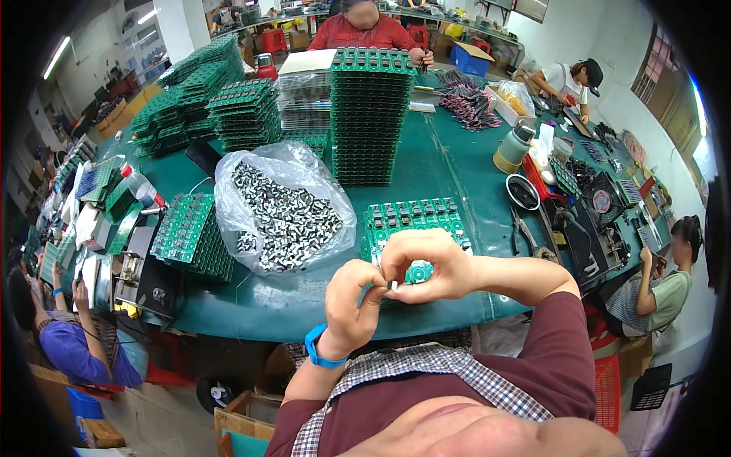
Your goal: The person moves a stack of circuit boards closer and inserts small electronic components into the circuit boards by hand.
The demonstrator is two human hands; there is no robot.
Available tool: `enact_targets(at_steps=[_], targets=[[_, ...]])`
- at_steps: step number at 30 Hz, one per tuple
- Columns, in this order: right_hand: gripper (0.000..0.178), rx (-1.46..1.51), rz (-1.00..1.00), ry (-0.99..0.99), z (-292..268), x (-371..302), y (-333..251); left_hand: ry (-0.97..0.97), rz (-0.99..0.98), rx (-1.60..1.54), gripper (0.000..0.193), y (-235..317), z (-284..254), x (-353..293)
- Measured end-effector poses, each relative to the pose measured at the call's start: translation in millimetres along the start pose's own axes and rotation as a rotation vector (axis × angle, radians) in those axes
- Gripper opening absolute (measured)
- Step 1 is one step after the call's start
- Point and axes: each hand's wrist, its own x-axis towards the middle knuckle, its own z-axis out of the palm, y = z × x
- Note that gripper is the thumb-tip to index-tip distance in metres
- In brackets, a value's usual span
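Just in front of my chest, over the near part of the table, my two hands meet fingertip to fingertip. A small black-and-silver component (392, 286) sits between them. My left hand (352, 306), with a blue band at its wrist, pinches it from the left. My right hand (435, 266) curls around from the right, thumb and forefinger closed on the same piece. Partly hidden behind my right hand lies a green circuit board panel (411, 215) with rows of black parts. Left of it, a clear plastic bag (346, 206) stands open, heaped with similar black-and-silver components (285, 217).
Beyond the panel rises a tall stack of green boards (369, 122); more board stacks (190, 236) stand left of the bag. Pliers (524, 232), a small bowl (523, 192) and a thermos (514, 146) are at right. Other people sit around the green table (449, 160).
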Motion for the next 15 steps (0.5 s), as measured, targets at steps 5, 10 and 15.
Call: enact_targets(at_steps=[5, 10, 15], targets=[[0.021, -0.243, -0.217, 0.109, 3.2, -3.0, -2.3, 0.005, 0.018, -0.002, 0.014, 0.9, -2.4, -2.0], [0.025, -0.348, -0.264, 0.218, 10.0, -17.2, -2.0, 0.054, 0.057, 0.056, 0.016, 6.0, 2.9, -8.8], [0.022, -0.422, -0.295, 0.225, 3.8, -18.0, 8.4, 0.033, 0.214, 0.232, 0.022, -7.6, 0.9, -3.5]])
